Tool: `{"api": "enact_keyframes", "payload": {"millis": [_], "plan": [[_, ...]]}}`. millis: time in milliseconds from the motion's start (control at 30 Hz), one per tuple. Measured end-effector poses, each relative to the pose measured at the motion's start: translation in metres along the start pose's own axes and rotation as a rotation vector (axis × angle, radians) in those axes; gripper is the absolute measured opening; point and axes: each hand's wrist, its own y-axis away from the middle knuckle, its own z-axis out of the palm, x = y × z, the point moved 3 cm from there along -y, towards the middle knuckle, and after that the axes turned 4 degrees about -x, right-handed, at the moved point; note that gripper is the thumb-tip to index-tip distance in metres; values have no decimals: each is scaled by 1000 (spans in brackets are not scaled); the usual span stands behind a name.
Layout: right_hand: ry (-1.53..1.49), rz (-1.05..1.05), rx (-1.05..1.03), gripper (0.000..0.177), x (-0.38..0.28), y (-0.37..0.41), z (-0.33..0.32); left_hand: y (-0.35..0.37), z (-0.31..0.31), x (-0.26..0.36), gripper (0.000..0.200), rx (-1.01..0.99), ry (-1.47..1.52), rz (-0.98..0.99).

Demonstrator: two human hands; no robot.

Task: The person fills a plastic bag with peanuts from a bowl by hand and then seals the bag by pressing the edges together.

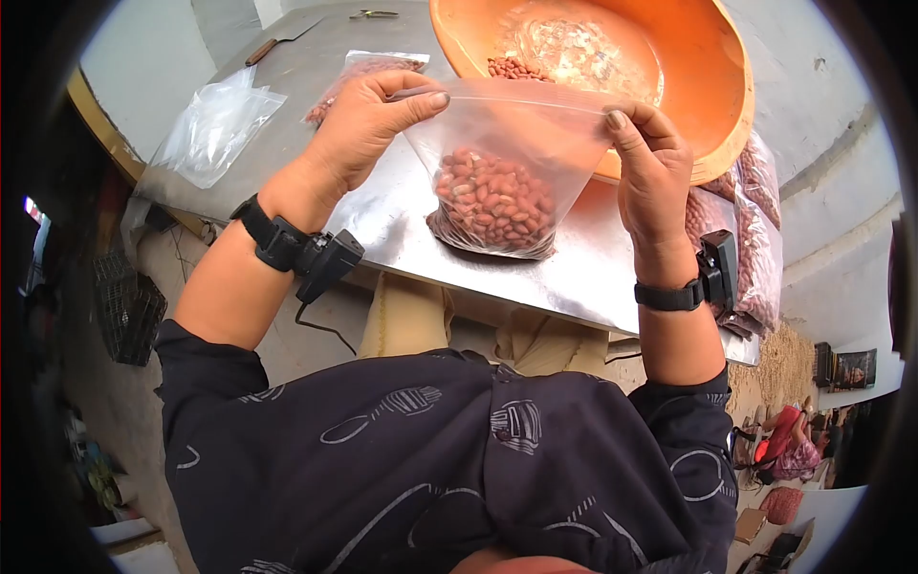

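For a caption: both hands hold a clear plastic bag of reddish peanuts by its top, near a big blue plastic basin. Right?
Not quite: in the head view, the big plastic basin is orange. The left hand and right hand do hold the clear plastic bag.

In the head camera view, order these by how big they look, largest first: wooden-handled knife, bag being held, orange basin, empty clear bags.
1. Orange basin
2. Held bag
3. Empty clear bags
4. Wooden-handled knife
Nearness to the camera may enlarge number two.
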Motion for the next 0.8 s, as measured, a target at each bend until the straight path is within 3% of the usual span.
{"api": "enact_keyframes", "payload": {"millis": [33, 67, 133, 200, 267, 367, 500, 800], "plan": [[-18, 9, 1, 18, -2, 0, 3, 0, 4, 0, 18, 1, -22, 28], [115, -37, 11, 33, -7, -2, 5, 0, 6, 1, 17, 3, -44, 56], [771, -508, -34, 29, -36, -13, 15, -2, 11, 5, 17, -10, -88, 107], [1156, -720, -202, 29, -61, -18, 34, -1, 15, 12, 17, -41, -131, 146], [1257, -667, -487, 34, -77, -18, 58, -2, 18, 19, 17, -69, -169, 163], [1274, -466, -653, 28, -66, -29, 70, -4, 18, 27, 17, -98, -300, 213], [1287, -262, -649, 16, -47, -42, 74, -5, 20, 34, 10, -143, -396, 251], [1166, -303, -559, 13, -50, -32, 25, -7, 6, 33, 13, -139, -553, 254]]}}
